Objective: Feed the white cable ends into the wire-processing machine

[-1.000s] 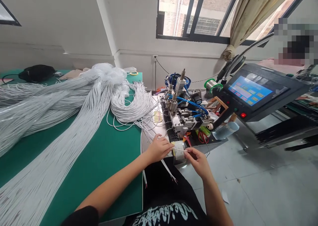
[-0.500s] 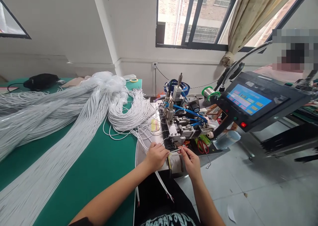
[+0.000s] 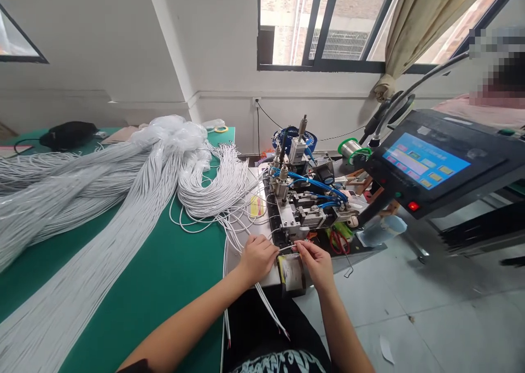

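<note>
Apparently to keep it straight, the bare left hand (image 3: 257, 258) and bare right hand (image 3: 316, 264) each pinched a thin white cable (image 3: 287, 247), stretched between them beside the blue-tubed silver metal machine (image 3: 289, 214).

Cable bundles (image 3: 110, 220) lay across the table (image 3: 176, 269), reaching past its right edge. A bag (image 3: 68, 135) sat near the far edge, a tape roll (image 3: 220, 132) at the far right corner. Right of it stood a machine (image 3: 303, 203), then a display (image 3: 426, 161).

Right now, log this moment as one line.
left hand: holding white cable; right hand: pinching same cable; machine: just beyond hands; screen: lit
</note>
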A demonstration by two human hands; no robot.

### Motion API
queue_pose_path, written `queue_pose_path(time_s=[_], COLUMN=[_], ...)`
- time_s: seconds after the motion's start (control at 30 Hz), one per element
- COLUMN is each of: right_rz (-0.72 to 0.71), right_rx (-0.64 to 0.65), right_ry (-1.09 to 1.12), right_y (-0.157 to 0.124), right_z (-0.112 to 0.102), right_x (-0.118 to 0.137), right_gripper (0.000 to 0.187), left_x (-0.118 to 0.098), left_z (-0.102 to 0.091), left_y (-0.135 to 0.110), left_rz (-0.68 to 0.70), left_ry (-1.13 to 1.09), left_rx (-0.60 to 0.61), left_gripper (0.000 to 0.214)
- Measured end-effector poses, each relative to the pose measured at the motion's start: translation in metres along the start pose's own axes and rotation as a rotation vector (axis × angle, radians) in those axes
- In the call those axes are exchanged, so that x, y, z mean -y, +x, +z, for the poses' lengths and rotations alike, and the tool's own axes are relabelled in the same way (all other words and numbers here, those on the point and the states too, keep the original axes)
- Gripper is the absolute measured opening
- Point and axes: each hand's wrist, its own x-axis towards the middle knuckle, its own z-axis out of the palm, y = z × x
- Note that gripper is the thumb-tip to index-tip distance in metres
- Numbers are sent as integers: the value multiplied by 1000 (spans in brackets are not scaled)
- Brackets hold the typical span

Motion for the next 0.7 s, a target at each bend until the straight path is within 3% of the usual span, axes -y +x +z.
queue_pose_path(time_s=[0.17,0.33,0.6,0.7], right_rz=[7,-5,-220,-277], right_rx=[90,150,47,60], right_ry=[54,-35,-567,-654], right_y=[1,8,18,21], right_z=[-2,-9,-13,-13], right_x=[-2,1,-2,-6], right_gripper=[34,37,29,26], left_x=[-1,1,5,5], left_z=[2,3,10,12], left_y=[-1,0,-4,-5], left_rz=[14,-17,8,11], left_ry=[2,-16,4,14], left_rx=[-3,-4,6,29], left_gripper=[16,18,40,39])
